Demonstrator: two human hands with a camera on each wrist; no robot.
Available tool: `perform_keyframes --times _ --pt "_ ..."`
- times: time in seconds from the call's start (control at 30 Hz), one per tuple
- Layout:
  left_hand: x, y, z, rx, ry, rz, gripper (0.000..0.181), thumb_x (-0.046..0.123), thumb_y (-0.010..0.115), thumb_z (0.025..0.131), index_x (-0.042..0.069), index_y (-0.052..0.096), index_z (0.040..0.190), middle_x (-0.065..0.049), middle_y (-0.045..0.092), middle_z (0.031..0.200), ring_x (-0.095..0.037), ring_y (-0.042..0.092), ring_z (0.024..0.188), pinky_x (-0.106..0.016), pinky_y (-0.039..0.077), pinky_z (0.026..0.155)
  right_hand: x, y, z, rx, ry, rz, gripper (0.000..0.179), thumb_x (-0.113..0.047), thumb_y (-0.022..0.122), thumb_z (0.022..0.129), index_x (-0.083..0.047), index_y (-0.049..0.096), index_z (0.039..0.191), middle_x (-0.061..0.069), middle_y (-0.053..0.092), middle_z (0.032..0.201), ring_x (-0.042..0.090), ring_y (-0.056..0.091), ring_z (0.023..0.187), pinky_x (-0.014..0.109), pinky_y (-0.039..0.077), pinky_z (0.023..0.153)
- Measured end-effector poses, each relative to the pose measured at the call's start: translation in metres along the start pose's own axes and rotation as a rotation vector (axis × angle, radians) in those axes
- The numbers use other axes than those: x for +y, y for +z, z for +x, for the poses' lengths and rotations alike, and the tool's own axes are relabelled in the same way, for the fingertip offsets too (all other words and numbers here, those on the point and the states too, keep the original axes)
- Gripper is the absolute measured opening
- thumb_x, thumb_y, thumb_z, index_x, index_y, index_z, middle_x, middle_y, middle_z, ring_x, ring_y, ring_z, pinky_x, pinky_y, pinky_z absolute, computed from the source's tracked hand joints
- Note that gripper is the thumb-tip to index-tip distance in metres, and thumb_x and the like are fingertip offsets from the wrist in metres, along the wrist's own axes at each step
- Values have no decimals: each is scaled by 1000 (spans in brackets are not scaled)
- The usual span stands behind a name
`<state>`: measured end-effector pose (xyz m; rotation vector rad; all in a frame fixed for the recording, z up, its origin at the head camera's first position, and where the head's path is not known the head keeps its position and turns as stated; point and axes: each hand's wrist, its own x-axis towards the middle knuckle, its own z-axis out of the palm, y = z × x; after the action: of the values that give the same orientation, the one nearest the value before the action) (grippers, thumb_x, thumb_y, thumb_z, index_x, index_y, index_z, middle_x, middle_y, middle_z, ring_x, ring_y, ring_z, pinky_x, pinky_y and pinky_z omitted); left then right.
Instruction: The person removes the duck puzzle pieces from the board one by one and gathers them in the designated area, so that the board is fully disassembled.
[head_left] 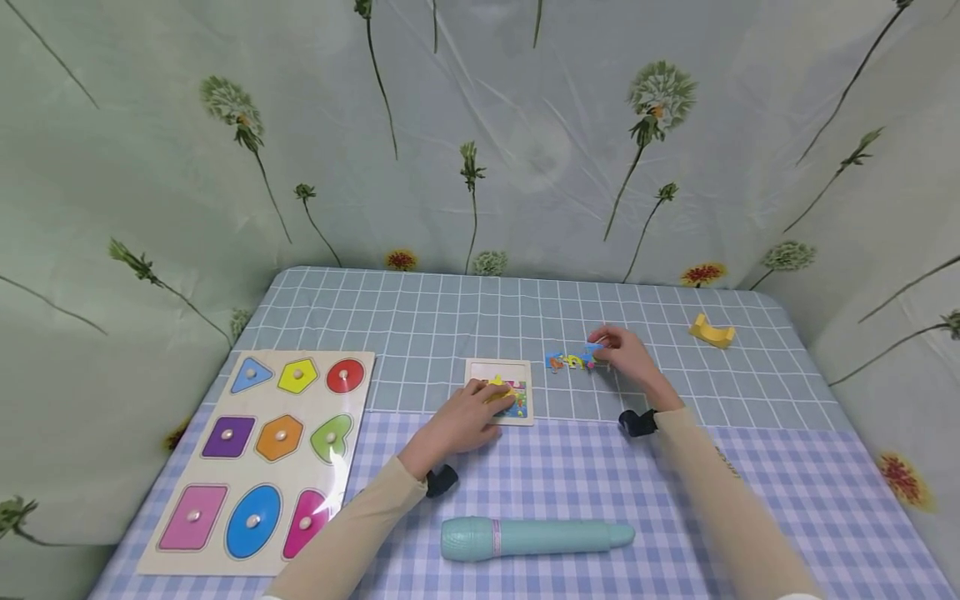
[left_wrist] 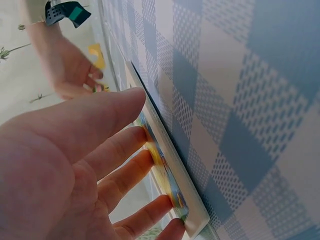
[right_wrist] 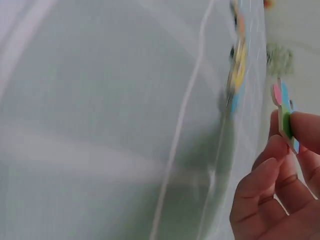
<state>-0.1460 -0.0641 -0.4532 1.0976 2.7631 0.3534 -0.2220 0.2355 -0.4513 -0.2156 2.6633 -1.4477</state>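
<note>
My left hand [head_left: 459, 418] rests over a small wooden jigsaw tray [head_left: 498, 363], its extended fingertips touching the colourful pieces along one edge. In the left wrist view, those fingertips lie on the yellow and blue puzzle surface [left_wrist: 165, 175], just inside the pale frame. To the right, my right hand [head_left: 630, 357] pinches a jigsaw piece [right_wrist: 285, 117] between thumb and fingers, held up off the mat. It shows green, blue and pink. Beside that hand, several loose jigsaw pieces [head_left: 573, 362] lie in a row on the grey mat.
A large wooden shape board [head_left: 352, 467] with knobbed shapes fills the left side. Nearest me lies a teal microphone-shaped object [head_left: 551, 537]. A yellow curved block [head_left: 711, 332] sits at the back right. Flowered fabric [head_left: 525, 158] stands behind the table.
</note>
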Motion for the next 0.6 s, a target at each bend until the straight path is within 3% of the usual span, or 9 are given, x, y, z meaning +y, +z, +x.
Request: perform_keyframes --times 0.17,0.27,0.37,0.6 --pt "-1 0 0 2 1 -7 48 21 63 93 11 52 138 -7 47 141 -31 40 124 -47 38 98 11 -15 -1 -26 129 -28 24 7 55 85 12 58 108 11 57 83 13 48 66 25 42 56" --pt "-3 1 0 1 8 -5 48 21 62 93 11 52 139 -7 46 141 -32 40 125 -48 38 99 12 -16 -1 -76 158 -89 24 4 55 86 10 59 109 13 56 89 17 48 73 27 43 60" --pt "-3 1 1 7 18 0 48 23 63 93 10 52 139 -7 46 140 -32 40 124 -48 37 99 12 -13 1 -89 151 -154 22 4 57 86 9 62 107 13 56 89 21 48 75 28 43 61" --pt "-5 2 0 3 18 2 49 25 63 93 12 51 139 -10 43 141 -31 40 121 -45 37 99 10 -7 5 -52 47 -319 15 5 60 79 4 64 93 9 55 80 23 49 75 31 38 64"
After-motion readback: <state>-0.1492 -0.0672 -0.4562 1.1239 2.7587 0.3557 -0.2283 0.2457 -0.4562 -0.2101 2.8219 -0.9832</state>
